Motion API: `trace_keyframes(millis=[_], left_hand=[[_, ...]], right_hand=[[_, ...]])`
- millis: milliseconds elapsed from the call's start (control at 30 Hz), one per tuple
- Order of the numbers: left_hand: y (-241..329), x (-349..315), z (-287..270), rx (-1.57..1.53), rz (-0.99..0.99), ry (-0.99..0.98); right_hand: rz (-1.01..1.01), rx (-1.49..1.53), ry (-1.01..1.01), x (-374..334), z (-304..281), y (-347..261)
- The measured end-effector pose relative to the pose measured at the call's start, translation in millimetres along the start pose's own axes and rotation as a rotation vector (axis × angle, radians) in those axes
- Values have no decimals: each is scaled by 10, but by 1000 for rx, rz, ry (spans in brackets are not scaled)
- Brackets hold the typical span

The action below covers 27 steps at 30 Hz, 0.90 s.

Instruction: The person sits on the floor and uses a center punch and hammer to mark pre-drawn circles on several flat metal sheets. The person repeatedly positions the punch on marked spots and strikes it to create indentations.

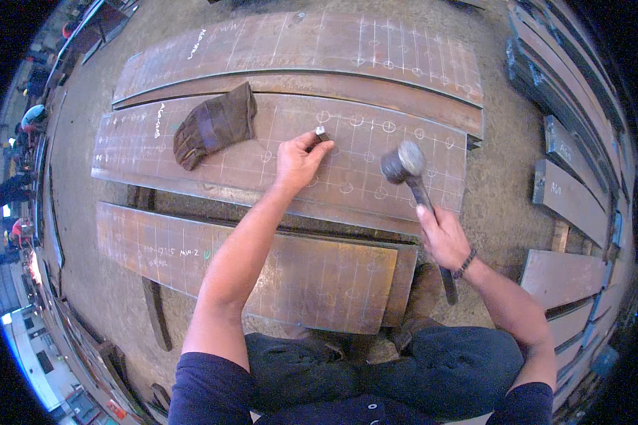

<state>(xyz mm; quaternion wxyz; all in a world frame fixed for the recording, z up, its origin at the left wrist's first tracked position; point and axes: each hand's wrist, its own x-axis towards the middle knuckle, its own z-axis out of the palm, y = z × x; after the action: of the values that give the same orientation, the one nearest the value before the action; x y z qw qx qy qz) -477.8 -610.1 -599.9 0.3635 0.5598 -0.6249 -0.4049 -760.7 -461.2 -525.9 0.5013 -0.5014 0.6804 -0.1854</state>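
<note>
Left hand pinches a short steel punch, tip down on the middle rusty plate, at a chalk circle. Right hand is closed around the handle of a hammer, head raised just right of the punch, clear of the plate.

Progress, as a judgement: plate gridded in white chalk lines with a run of circled crossings; punch sits among the left ones, so several circles to its right probably await marking. Whether any are already struck is too small to tell.

Markings: white chalk writing along the plates' left ends and on grey bars at right. Dark work glove lies on the plate, left of the punch.
</note>
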Motion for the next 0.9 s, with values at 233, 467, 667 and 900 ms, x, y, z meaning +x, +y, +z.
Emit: trace_keyframes(millis=[233, 467, 667, 900], left_hand=[[167, 64, 11, -207, -115, 54], [411, -32, 392, -115, -102, -88], [431, -82, 550, 12, -67, -66], [413, -58, 568, 95, 10, -32]], right_hand=[[154, 102, -110, -506, -131, 555], [184, -9, -101, -550, -146, 695], [163, -2, -105, -569, -185, 586], [141, -43, -109, -566, -224, 573]])
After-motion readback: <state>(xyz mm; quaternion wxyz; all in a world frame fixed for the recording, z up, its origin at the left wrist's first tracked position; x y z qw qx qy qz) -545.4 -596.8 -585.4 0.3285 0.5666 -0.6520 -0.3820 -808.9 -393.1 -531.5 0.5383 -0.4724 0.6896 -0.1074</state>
